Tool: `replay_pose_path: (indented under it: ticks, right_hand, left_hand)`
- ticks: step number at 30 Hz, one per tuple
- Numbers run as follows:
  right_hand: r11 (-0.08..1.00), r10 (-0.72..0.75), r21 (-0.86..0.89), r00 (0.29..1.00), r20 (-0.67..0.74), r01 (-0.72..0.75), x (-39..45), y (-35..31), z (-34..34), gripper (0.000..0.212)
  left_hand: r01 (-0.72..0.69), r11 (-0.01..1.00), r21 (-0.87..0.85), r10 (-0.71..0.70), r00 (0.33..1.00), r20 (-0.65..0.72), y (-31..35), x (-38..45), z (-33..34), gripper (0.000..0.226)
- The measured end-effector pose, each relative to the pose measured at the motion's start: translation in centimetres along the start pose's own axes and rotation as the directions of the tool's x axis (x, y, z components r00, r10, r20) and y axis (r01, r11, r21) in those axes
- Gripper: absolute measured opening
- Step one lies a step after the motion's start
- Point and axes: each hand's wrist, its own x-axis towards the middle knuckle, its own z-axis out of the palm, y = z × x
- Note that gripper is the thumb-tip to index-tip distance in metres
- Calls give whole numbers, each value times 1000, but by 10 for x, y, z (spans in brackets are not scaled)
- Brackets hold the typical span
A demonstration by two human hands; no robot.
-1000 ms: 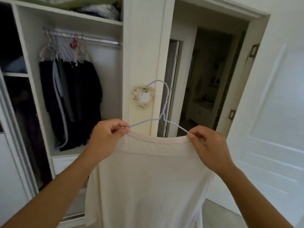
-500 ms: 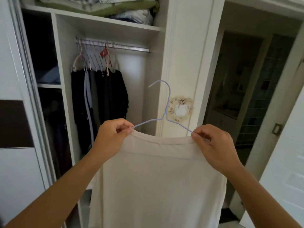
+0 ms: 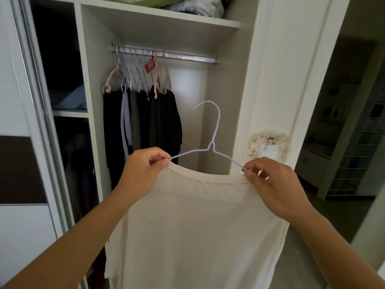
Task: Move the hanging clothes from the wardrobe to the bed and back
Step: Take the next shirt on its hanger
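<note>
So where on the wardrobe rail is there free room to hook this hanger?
The rail is bare on its right stretch, between the dark clothes and the wardrobe's right wall. The left stretch is crowded with hangers.

Cream shirt (image 3: pixel 200 226) (upright) on wire hanger (image 3: pixel 212 142)

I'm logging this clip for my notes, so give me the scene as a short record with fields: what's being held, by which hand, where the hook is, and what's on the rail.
held item: cream shirt on a pale blue wire hanger
left hand: pinches the shirt's shoulder at the hanger's left end
right hand: pinches the shoulder at the right end
hook: free, below the rail, not hung
on the rail: dark clothes bunched at its left end; right part bare
top shelf: folded bedding
</note>
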Motion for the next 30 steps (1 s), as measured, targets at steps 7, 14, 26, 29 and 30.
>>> replay_pose_path:
  ticks: [7,14,26,29,30]
  right_hand:
    - [999,-32,42,997,68,29,70,23,26,14]
    - [988,-106,119,991,87,96,121,25,48,19]
    - [999,19,47,997,-72,-16,211,14,101,25]
    - [997,62,-46,993,-99,-67,237,10,112,20]
    - [994,74,-74,991,-108,-82,246,9,117,19]
  left_hand:
    - [17,989,145,-15,1000,-17,-38,70,23,14]
    - [-41,932,361,46,999,-4,-75,134,50,11]
    - [-111,918,381,35,979,201,-140,249,83,29]
    - [-165,890,425,40,957,289,-161,275,82,38]
    - [-180,887,425,47,951,305,-168,283,81,38]
